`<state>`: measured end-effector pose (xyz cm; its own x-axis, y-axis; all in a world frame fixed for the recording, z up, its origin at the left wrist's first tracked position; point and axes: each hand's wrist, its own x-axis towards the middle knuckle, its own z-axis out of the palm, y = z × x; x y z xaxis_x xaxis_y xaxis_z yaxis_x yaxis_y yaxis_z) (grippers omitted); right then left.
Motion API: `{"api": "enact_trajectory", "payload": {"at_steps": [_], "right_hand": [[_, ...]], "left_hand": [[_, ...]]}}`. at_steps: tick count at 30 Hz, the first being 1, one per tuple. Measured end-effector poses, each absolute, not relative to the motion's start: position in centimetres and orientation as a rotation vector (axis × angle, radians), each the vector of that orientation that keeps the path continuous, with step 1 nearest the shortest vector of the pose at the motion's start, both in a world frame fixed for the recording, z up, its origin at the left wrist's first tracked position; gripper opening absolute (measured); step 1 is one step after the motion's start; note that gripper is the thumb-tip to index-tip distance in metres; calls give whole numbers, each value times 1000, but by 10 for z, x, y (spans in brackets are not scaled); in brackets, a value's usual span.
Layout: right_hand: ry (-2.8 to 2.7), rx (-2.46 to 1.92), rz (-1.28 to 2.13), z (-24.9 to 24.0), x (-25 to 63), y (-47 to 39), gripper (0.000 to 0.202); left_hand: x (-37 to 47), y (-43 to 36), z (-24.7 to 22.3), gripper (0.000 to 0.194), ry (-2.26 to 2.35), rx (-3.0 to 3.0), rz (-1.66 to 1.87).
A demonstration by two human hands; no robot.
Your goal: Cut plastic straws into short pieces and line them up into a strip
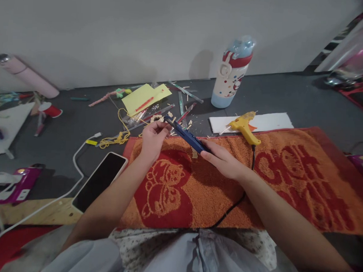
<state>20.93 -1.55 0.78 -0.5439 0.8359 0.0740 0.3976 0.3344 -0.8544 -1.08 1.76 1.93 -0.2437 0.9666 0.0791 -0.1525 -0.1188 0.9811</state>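
Observation:
Over the orange towel [218, 185], my right hand [219, 155] is closed around the handle of a long blue utility knife [189, 138]. Its narrow end points up and left, to the fingers of my left hand [154, 137]. Those fingers are pinched together at that end; what they hold is too small and partly hidden to make out. Just beyond them lie a ring of pale wooden pieces [157, 118] and scattered small wood bits. A little stack of short sticks [194, 153] rests on the towel below the knife.
A yellow glue gun [243, 124] lies on a white board [269, 122], its black cord crossing the towel. Behind stands a cartoon bottle [232, 74]. Yellow paper [144, 98] and yellow string [118, 139] lie left of centre. A phone [101, 180] sits by my left forearm.

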Motion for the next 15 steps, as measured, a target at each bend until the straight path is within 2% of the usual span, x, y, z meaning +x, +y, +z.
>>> {"api": "enact_trajectory", "payload": {"at_steps": [7, 15], "right_hand": [[-2066, -1061, 1163, 8, 210, -15, 50], [-2046, -1064, 1189, 10, 211, -13, 45]], "left_hand": [[-13, 19, 18, 28, 1226, 1082, 1511], [-14, 21, 14, 24, 1251, 1088, 1510]]}}
